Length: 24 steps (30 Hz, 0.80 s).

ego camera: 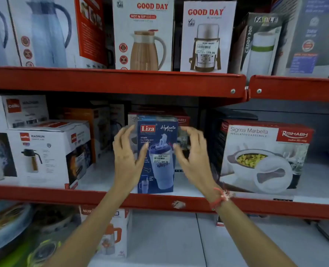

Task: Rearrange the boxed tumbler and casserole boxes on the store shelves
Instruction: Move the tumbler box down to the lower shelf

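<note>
**Blue tumbler box upright at shelf front, both hands spread beside it**

While both hands flank it, the middle shelf (121,199) carries everything the task names, so start there: red lip across the frame, boxes sitting on its white deck.

Casserole box (263,157), 3 o'clock of centre, biggest task item. Stands near the shelf edge, printed front facing out and turned slightly, likely so the label reads from the aisle. A second casserole box (183,120) sits behind the tumbler box, mostly hidden; only its red top band shows.

Magnum flask boxes (42,155) at 9 o'clock, stacked, fronts out, well apart from the hands.

Tumbler box (158,155), dead centre, upright, base at the front lip, blue face square to the camera, price sticker visible. Standing tall on its short end suits a narrow gap between neighbours.

Left hand (126,158) at the box's 9 o'clock, fingers spread, tips touching or just off the left edge; blur, cannot tell contact. Right hand (193,158) at 3 o'clock, fingers also spread and curved, just beside the right edge, looks apart from it. Red thread bracelet (220,198) on the right wrist.

Judgement: hands cupped either side to steady or take the box; which one, cannot tell.
</note>
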Each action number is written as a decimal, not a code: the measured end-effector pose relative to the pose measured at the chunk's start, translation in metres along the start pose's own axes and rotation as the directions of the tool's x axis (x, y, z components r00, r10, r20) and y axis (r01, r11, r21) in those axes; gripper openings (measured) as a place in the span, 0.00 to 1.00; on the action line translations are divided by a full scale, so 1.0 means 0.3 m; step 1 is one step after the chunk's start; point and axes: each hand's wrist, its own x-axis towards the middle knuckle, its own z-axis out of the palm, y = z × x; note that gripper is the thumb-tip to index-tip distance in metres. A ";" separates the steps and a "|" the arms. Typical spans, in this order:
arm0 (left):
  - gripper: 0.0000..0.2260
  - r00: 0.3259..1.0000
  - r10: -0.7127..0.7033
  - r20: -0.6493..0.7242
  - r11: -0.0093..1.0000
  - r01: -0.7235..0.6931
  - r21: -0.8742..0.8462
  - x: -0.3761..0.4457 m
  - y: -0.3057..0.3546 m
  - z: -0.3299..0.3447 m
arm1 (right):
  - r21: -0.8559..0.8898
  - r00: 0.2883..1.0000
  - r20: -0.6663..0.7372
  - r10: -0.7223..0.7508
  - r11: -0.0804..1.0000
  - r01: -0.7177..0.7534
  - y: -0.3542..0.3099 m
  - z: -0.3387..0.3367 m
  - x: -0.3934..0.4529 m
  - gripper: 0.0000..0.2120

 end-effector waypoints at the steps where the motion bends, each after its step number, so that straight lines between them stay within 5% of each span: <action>1: 0.30 0.989 -0.139 0.048 0.990 0.141 -0.030 -0.015 -0.014 0.009 | 0.056 0.990 0.097 0.106 0.992 -0.111 0.014 0.018 -0.010 0.25; 5: 0.29 0.834 -0.389 0.392 0.891 0.448 -0.068 -0.045 -0.046 0.030 | 0.136 0.851 0.453 0.266 0.923 -0.361 0.043 0.075 -0.049 0.31; 16: 0.31 0.875 -0.278 0.396 0.891 0.388 -0.234 -0.041 0.033 -0.065 | 0.286 0.922 0.304 0.238 0.901 -0.327 -0.025 -0.002 -0.074 0.30; 24: 0.34 0.847 -0.241 0.473 0.820 0.438 -0.367 -0.173 0.154 -0.181 | 0.350 0.931 0.270 0.247 0.875 -0.333 -0.139 -0.152 -0.243 0.30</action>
